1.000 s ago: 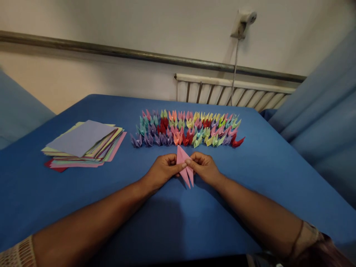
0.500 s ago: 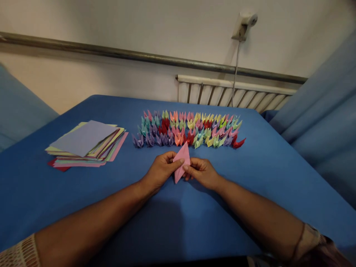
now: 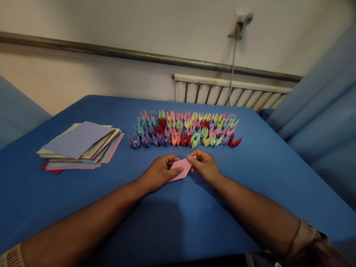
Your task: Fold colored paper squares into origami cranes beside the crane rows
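Left hand (image 3: 159, 172): I see its fingers (image 3: 174, 172) clamped on the near end of the pink folded paper (image 3: 181, 168), thumb laid across it.
Right hand (image 3: 205, 165): fingers pinching the far right corner of the same piece.
Pink folded paper: between both hands, lying almost flat, low over the blue worktop (image 3: 258, 181).
Just beyond: rows of small paper cranes (image 3: 183, 129), near the knuckles, with nothing in between.
Left side: stack of coloured sheets (image 3: 80, 146), well apart.
Behind: radiator (image 3: 230, 94) against the wall.
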Demonstrator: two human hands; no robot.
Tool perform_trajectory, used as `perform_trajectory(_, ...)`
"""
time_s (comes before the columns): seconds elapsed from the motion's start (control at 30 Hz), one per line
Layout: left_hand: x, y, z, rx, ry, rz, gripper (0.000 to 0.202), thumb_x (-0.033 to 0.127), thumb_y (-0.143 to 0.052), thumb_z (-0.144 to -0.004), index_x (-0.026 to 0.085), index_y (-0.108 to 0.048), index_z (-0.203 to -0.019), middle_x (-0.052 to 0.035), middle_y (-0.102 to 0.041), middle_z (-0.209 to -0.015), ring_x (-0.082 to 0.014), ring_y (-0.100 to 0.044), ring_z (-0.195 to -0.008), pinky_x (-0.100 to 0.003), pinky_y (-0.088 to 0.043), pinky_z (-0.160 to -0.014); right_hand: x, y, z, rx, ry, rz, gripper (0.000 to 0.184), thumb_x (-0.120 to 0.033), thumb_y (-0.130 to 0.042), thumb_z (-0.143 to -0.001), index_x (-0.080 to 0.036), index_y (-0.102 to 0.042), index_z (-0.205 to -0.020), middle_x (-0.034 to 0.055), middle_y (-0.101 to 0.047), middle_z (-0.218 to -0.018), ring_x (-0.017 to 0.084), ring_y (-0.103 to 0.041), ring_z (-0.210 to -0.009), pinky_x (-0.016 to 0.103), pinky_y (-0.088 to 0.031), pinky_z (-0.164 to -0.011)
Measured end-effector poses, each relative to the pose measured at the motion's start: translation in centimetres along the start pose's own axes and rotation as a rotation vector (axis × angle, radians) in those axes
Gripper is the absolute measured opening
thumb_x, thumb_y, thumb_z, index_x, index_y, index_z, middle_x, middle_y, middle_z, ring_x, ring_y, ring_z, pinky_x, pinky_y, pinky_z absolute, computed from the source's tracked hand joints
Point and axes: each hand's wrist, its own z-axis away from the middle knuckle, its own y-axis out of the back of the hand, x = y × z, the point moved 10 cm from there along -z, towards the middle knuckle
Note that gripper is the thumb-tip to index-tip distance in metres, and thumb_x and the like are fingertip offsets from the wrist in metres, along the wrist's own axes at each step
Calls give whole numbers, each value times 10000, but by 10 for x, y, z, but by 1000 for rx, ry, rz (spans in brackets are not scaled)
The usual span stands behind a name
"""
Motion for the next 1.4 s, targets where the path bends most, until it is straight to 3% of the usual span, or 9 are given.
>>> perform_trajectory(0.13,-7,10,-4,-55,67,39,345,365,-724,-672,160,-590,-915,7,-642,-752,-138,-570,-654,-229,-403,-573,16,4,-3,-8,-67,143,275,-439,-661,-736,-197,-549,-669,-59,-525,-489,92,-463,-406,217,-351,-434)
perform_trajectory(0.23,-9,20,-7,-41,40,-36,322,353,-714,-688,166,-595,-921,15,-635,-721,-151,-584,-647,-247,-426,-588,17,6,0,-12,-44,389,217,-366,-636,-776,-199,-557,-664,-44,-559,-551,97,-492,-464,219,-360,-470)
perform_trajectory(0.43,-1,29,-9,78,-164,-496,252,276,-616,-799,197,-647,-1036,-47,-691,-977,-228,-625,-893,-349,-468,-796,-2,5,6,-19,61,821,161,-325,-596,-840,-217,-601,-722,-23,-619,-631,124,-517,-554,245,-332,-531)
perform_trajectory(0.53,18,19,-2,112,-346,-717,322,225,-593,-834,184,-620,-1152,-82,-656,-1128,-254,-575,-1032,-394,-431,-918,-7,4,5,-25,80,893,156,-320,-577,-863,-220,-611,-748,-20,-621,-628,130,-515,-548,253,-322,-533)
perform_trajectory(0.63,35,-3,10,48,-530,-866,271,184,-514,-897,186,-633,-1140,-84,-629,-1145,-244,-532,-1057,-397,-411,-945,-9,3,3,-45,88,924,163,-328,-574,-872,-221,-617,-756,-14,-634,-651,134,-526,-564,255,-329,-546)
perform_trajectory(0.73,30,-18,12,-66,-522,-957,244,167,-460,-923,186,-671,-1045,-79,-641,-1010,-226,-546,-934,-368,-440,-845,-9,6,1,-44,62,948,123,-303,-582,-862,-217,-625,-785,-8,-656,-695,138,-555,-599,254,-350,-568)
perform_trajectory(1.03,26,-15,5,-81,-543,-885,235,200,-459,-934,185,-645,-1078,-72,-621,-1014,-212,-547,-955,-339,-429,-860,-6,42,3,6,63,1010,143,-178,-570,-839,-182,-638,-964,30,-679,-842,159,-612,-752,271,-438,-693)
perform_trajectory(1.2,27,-15,2,-48,-519,-871,280,300,-491,-939,203,-622,-1166,-77,-605,-1054,-223,-544,-981,-353,-429,-871,-21,29,26,-82,262,1008,267,-154,-466,-911,-179,-639,-1112,82,-651,-1045,188,-601,-986,313,-462,-885)
perform_trajectory(1.4,26,-14,-7,-31,-513,-878,241,312,-476,-950,215,-632,-1106,-53,-590,-993,-202,-549,-941,-323,-431,-823,-26,3,44,-274,309,1150,384,-132,-427,-923,-212,-604,-1253,92,-617,-1149,211,-575,-1003,317,-466,-884)
